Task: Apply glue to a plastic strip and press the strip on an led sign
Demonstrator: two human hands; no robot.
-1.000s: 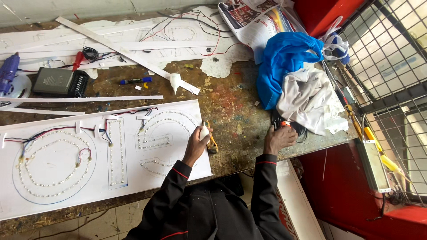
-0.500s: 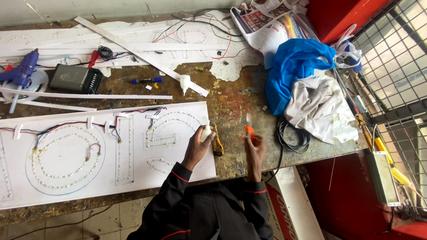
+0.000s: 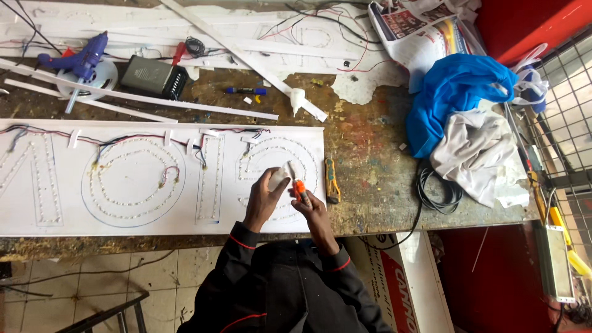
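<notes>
A long white sign board (image 3: 142, 203) lies on the workbench, with letter outlines lined by small light modules and thin wires. My left hand (image 3: 266, 192) holds a small white bottle-like object (image 3: 279, 179) above the board's right end. My right hand (image 3: 310, 206) is right beside it, closed on a small orange tool (image 3: 298, 187) whose tip meets the white object. Both sleeves are black with red trim.
A yellow utility knife (image 3: 332, 179) lies just right of the board. Behind it are a blue glue gun (image 3: 77, 61), a black power box (image 3: 151, 74), white strips and a blue marker (image 3: 245, 90). Blue and grey cloths (image 3: 468, 117) and a black cable coil (image 3: 439, 191) lie at right.
My right hand came from the cable coil at the right edge, picked up an orange tool, and moved left to meet my left hand over the board. The camera view shifted left.
</notes>
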